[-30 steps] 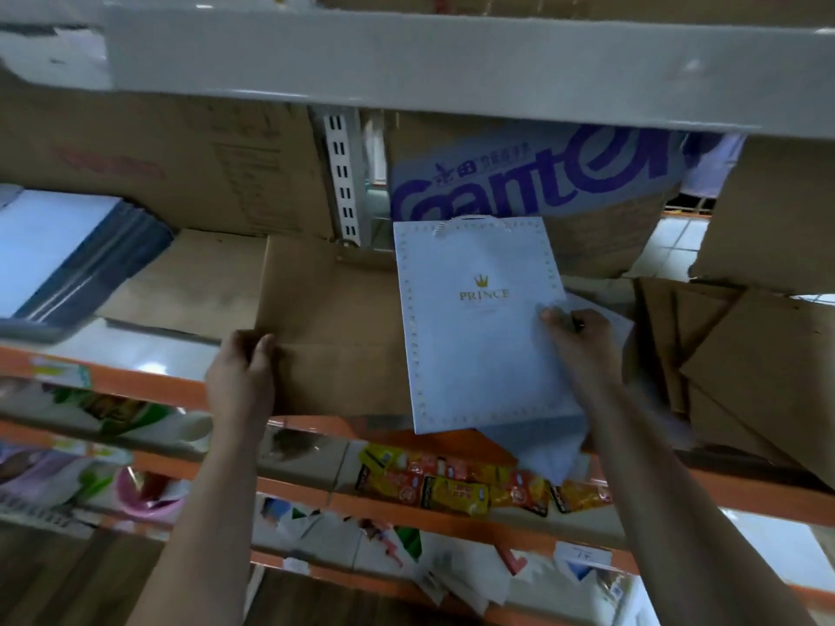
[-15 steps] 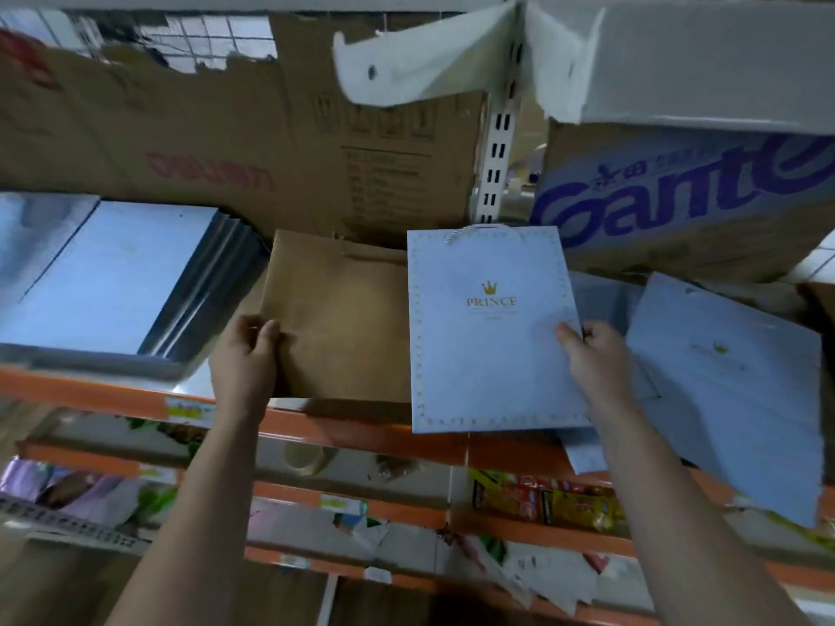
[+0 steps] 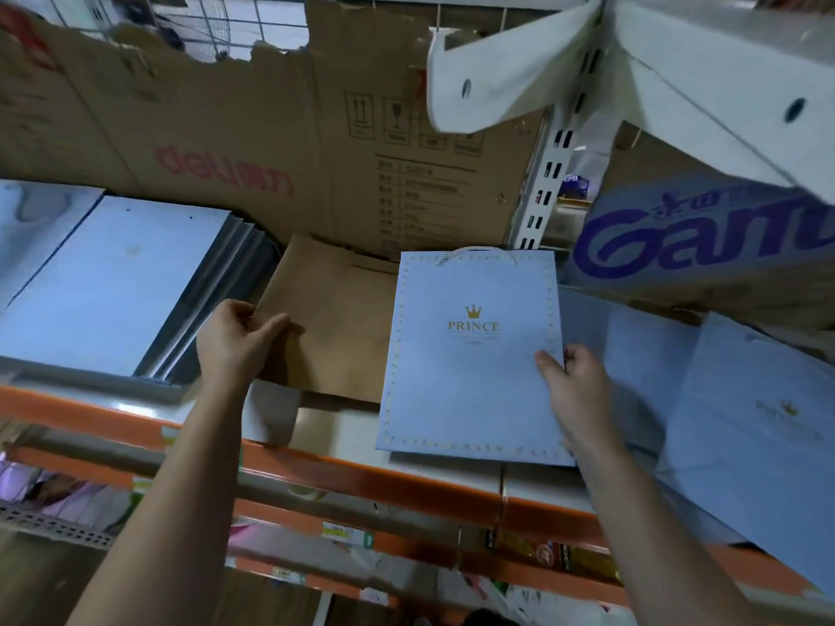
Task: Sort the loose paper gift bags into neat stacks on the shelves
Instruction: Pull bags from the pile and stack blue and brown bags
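Note:
A pale blue gift bag printed PRINCE (image 3: 470, 354) lies flat on the orange-edged shelf (image 3: 361, 478), its bottom edge over the shelf front. My right hand (image 3: 571, 386) grips its right edge, thumb on top. To its left lies a brown paper bag (image 3: 330, 318), partly under the blue one. My left hand (image 3: 235, 338) holds the brown bag's left edge. More pale blue bags (image 3: 741, 422) lie loose and askew to the right. A neat stack of silvery-white bags (image 3: 113, 286) sits at the left.
Cardboard boxes (image 3: 316, 151) line the back of the shelf, one with purple lettering (image 3: 705, 237) at the right. A white shelf bracket (image 3: 519, 70) and upper shelf hang overhead. Lower orange shelves (image 3: 406, 548) hold small packaged goods.
The view has shifted left and closer. Both hands keep their hold on the brown bag and the PRINCE bag, which lie further in on the shelf beside the silvery stack.

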`<action>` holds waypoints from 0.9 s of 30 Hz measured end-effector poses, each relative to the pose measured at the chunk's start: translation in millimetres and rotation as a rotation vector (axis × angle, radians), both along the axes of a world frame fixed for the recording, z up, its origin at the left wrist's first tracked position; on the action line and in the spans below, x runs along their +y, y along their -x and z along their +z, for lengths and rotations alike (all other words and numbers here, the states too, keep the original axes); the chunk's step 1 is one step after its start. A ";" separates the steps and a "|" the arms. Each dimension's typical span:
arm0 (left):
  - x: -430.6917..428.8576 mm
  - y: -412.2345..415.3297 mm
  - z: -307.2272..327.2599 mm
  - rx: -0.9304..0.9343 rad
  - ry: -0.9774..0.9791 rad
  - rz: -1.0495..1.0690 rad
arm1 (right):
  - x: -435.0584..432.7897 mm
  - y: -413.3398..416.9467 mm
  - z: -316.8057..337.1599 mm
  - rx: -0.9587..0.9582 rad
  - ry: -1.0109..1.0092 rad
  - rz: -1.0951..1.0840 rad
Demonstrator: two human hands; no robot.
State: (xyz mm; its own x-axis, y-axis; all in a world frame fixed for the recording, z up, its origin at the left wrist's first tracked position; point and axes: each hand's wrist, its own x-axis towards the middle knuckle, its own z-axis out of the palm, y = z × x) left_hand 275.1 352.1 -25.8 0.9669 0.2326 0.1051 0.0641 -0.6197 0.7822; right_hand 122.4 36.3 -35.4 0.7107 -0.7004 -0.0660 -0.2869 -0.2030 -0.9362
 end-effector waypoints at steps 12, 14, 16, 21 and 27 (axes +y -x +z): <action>1.4 -24.9 -12.6 -0.098 -0.482 -0.010 | 53.5 -24.7 0.3 -0.036 -0.018 -0.032; 8.6 -27.3 -11.4 -0.165 -0.542 -0.113 | 69.3 -31.5 -0.6 -0.050 -0.036 -0.066; 27.8 -33.4 -7.0 -0.259 -0.544 -0.210 | 92.1 -40.6 2.1 -0.072 -0.048 -0.098; 114.1 -62.8 4.5 -0.408 -0.504 -0.371 | 162.5 -73.1 -5.0 -0.125 -0.094 -0.223; 221.2 -101.0 -3.9 -0.404 -0.477 -0.395 | 239.2 -97.9 -11.1 -0.172 -0.116 -0.348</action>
